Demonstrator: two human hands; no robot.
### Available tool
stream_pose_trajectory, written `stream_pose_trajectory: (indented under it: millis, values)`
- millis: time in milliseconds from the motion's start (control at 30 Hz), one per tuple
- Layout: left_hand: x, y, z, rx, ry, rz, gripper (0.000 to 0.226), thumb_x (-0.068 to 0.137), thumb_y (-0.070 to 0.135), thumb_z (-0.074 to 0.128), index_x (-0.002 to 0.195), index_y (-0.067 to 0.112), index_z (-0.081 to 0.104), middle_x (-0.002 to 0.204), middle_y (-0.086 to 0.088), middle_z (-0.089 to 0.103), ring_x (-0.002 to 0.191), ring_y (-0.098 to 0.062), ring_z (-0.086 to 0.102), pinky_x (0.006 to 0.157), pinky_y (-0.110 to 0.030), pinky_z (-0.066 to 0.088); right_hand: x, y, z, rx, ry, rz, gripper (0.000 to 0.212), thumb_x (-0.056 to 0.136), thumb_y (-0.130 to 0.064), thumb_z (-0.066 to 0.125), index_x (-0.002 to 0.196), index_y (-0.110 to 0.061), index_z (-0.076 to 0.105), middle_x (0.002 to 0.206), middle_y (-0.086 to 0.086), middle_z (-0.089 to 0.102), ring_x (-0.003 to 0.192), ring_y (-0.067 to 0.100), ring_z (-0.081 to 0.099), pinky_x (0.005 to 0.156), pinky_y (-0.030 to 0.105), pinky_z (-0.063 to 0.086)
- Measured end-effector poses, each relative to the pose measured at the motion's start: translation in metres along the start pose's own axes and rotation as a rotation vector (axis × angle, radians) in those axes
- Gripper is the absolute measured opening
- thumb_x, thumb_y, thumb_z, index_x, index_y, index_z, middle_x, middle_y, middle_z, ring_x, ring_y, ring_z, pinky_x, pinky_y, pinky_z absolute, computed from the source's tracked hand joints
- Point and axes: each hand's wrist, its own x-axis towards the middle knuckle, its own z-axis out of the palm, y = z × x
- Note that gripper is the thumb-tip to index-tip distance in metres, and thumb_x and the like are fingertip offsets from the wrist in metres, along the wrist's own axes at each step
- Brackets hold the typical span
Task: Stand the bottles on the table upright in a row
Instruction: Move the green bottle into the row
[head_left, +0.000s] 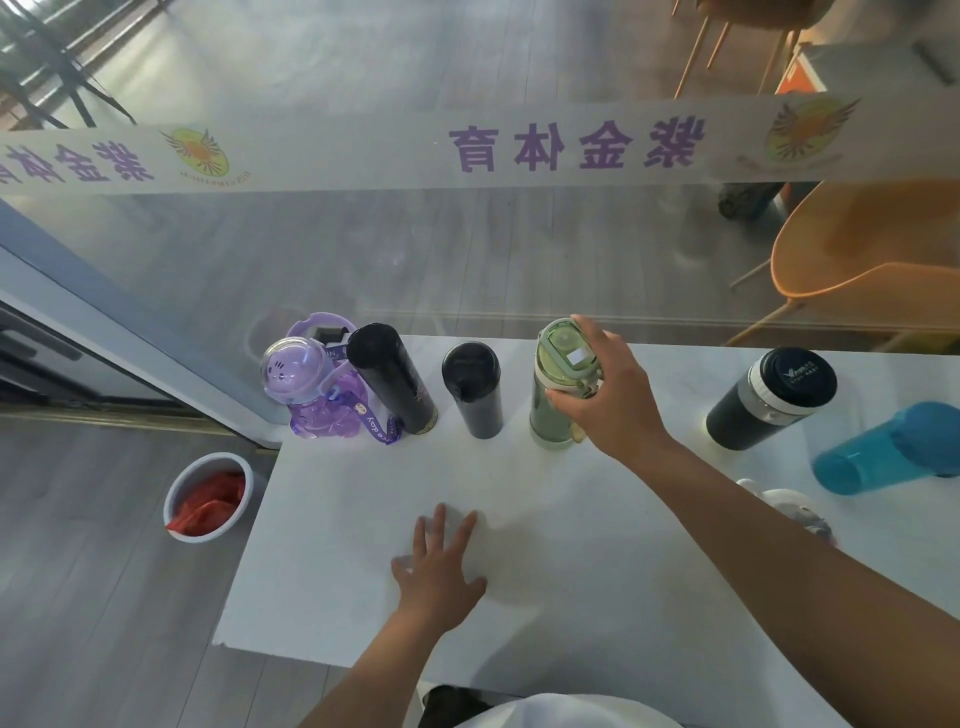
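On the white table (597, 582), along its far edge, several bottles stand upright in a row: a purple bottle (311, 395) at the left, a tall black flask (392, 384), a shorter black flask (472, 389) and a green bottle (558, 384). My right hand (605, 387) grips the green bottle at its lid and shoulder. Further right a dark bottle with a white band (771, 400) stands upright. A blue bottle (893, 449) lies on its side at the right edge. My left hand (439, 569) rests flat on the table, fingers spread.
A glass wall with a lettered white band (519, 148) runs just behind the table. A small white and grey object (795, 512) lies beside my right forearm. A bin with red contents (208, 496) stands on the floor at the left. Orange chairs (857, 249) are beyond the glass.
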Motion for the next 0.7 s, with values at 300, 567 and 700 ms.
stream_pose_trajectory:
  millis: [300, 567, 700]
  values:
    - [-0.001, 0.001, -0.003, -0.013, 0.000, 0.005, 0.083, 0.087, 0.050, 0.055, 0.148, 0.054, -0.002, 0.162, 0.008, -0.019, 0.150, -0.022, -0.014, 0.113, -0.062, 0.018, -0.003, -0.006, 0.004, -0.021, -0.030, -0.010, 0.076, 0.077, -0.023, 0.076, 0.138, -0.034, 0.035, 0.125, -0.006, 0.046, 0.103, 0.006, 0.046, 0.086, 0.029, 0.049]
    - [-0.001, 0.013, -0.014, -0.116, 0.037, 0.067, 0.079, 0.089, 0.050, 0.055, 0.152, 0.043, 0.008, 0.164, 0.003, -0.005, 0.151, -0.026, -0.003, 0.117, -0.055, 0.012, -0.026, -0.023, -0.021, -0.055, -0.010, 0.154, 0.094, 0.077, -0.048, 0.075, 0.149, -0.037, 0.016, 0.151, -0.004, 0.032, 0.129, 0.008, 0.035, 0.101, 0.027, 0.035]
    - [-0.003, 0.031, -0.012, -0.210, 0.049, 0.258, 0.074, 0.089, 0.047, 0.057, 0.152, 0.036, 0.018, 0.162, 0.000, 0.015, 0.149, -0.021, 0.012, 0.120, -0.043, 0.017, -0.081, -0.027, -0.054, -0.072, 0.253, 0.259, 0.065, 0.084, -0.043, 0.069, 0.140, -0.027, 0.041, 0.142, -0.005, 0.045, 0.125, 0.010, 0.044, 0.106, 0.034, 0.041]
